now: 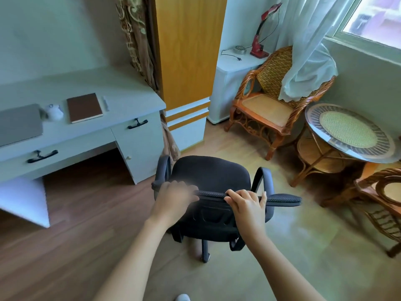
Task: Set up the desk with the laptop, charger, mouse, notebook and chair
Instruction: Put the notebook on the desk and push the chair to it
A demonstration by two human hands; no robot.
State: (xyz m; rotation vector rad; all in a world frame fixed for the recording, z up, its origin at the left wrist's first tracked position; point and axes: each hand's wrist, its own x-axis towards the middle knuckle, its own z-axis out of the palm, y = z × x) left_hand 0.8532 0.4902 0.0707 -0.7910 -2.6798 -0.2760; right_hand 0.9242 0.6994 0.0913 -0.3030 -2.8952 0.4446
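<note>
From the head view, both hands grip the top edge of the black chair's (pixel 211 177) backrest, the left hand (pixel 173 197) with fingers curled over it near the left end and the right hand (pixel 246 205) with fingers wrapped over it nearer the middle. The chair stands on the wood floor (pixel 76 246), to the right of the desk (pixel 121 92) and apart from it. On the desk lie a closed laptop (pixel 19 123), a white mouse (pixel 54 112) just beside it, and a brown notebook (pixel 84 107).

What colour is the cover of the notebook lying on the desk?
Brown, with a pale edge along its pages; the notebook shows clearest in the head view.
</note>
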